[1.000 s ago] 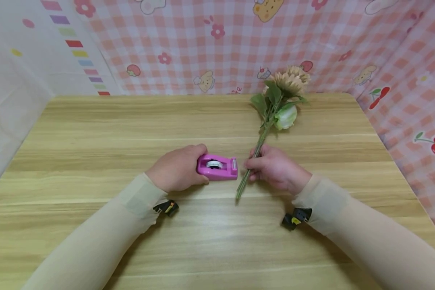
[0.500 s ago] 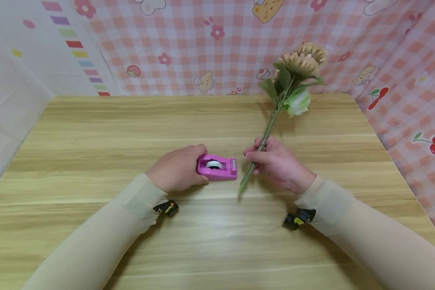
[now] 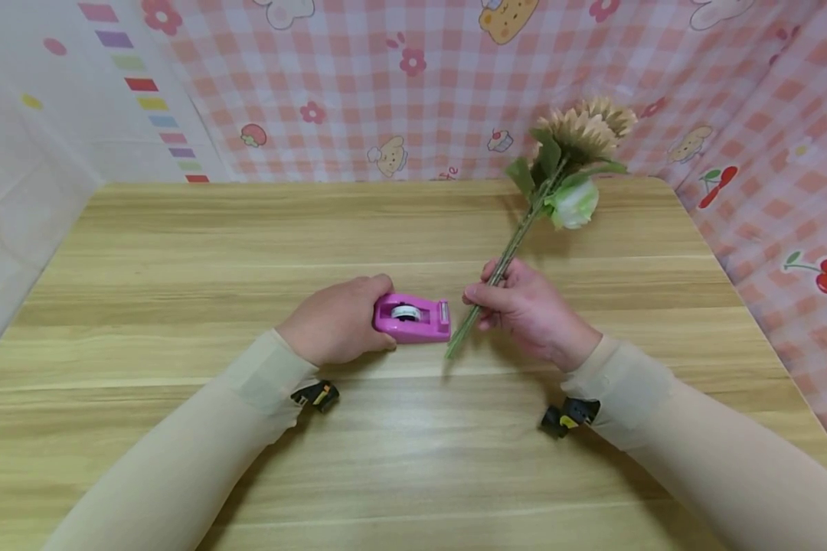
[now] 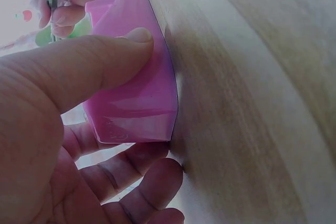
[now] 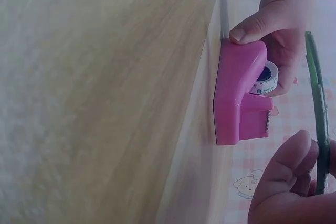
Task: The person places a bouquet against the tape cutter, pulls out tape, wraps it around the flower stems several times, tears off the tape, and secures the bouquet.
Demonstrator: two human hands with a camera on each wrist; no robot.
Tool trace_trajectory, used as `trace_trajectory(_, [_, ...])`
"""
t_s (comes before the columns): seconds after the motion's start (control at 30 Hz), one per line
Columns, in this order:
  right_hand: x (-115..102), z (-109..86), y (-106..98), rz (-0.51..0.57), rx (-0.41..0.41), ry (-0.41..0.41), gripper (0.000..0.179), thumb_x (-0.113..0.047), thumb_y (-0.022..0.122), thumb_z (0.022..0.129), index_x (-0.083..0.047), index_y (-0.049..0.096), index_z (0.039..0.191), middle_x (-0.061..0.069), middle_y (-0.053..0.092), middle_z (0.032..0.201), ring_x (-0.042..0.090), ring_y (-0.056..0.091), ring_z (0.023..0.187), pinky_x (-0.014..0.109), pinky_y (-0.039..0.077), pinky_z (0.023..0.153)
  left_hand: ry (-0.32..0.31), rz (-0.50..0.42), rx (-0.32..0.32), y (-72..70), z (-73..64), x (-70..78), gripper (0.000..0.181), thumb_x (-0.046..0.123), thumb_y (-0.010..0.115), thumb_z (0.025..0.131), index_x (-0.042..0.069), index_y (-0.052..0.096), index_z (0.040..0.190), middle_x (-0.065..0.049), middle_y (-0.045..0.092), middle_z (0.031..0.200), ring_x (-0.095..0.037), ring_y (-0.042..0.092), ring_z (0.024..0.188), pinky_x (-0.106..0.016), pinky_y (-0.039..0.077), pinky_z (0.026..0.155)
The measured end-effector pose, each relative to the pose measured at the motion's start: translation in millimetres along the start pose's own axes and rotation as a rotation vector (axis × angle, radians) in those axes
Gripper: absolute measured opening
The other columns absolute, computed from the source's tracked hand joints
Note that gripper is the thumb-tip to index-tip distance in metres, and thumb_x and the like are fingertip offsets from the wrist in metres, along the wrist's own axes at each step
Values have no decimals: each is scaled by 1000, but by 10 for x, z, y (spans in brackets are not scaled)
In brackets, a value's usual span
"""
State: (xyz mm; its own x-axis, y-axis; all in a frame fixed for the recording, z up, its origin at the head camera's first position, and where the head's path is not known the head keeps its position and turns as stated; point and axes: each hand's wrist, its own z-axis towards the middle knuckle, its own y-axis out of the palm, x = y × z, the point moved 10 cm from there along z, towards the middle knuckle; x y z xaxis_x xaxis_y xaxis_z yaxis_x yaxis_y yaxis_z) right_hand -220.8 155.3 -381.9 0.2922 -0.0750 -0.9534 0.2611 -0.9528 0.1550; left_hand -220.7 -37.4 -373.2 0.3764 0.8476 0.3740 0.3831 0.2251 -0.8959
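A pink tape dispenser (image 3: 420, 330) stands on the table, its white tape roll (image 5: 266, 80) visible from the right wrist. My left hand (image 3: 338, 320) grips its rear end, the thumb (image 4: 113, 59) on the near side. To the right, my right hand (image 3: 534, 314) pinches a bunch of artificial flowers (image 3: 582, 134) by the green stems (image 3: 517, 239), between thumb and fingers. The bunch slants up to the right, with beige blooms, leaves and a white-green bloom (image 3: 574, 203) at the top. Its lower stem ends hang close to the dispenser's cutter end; whether they touch is unclear.
The wood-grain table (image 3: 220, 245) reaches back to a pink checked cloth (image 3: 351, 76) with cartoon prints. More cloth hangs along the left and right sides. Small black cameras (image 3: 317, 395) sit on both wrists.
My right hand has raised the flowers off the table and swung the blooms to the right. Lately the stem ends have shifted left toward the dispenser. The left hand stays put.
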Motion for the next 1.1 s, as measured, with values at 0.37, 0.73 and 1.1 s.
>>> trace_trajectory(0.37, [38, 3, -72, -156, 67, -4, 17, -11, 65, 103, -12, 50, 95, -7, 61, 69, 9, 53, 60, 24, 48, 57, 2, 3, 1, 5, 1, 2, 45, 41, 85, 88, 20, 55, 116, 2, 63, 99, -20, 60, 87, -38, 50, 82])
trace_trajectory(0.73, [35, -1, -72, -181, 77, -24, 17, -13, 66, 103, -14, 54, 91, -9, 63, 70, 8, 54, 64, 24, 47, 61, 0, 4, -1, 3, 2, 2, 46, 41, 85, 88, 20, 55, 116, 2, 64, 100, -20, 61, 88, -39, 51, 83])
trace_trajectory(1.1, [75, 6, -29, -109, 18, 10, 12, -5, 61, 104, -9, 50, 101, -3, 66, 76, 8, 62, 65, 26, 59, 65, 1, 6, 3, -10, -4, 14, 46, 40, 85, 87, 20, 55, 115, 1, 64, 100, -20, 62, 88, -40, 52, 83])
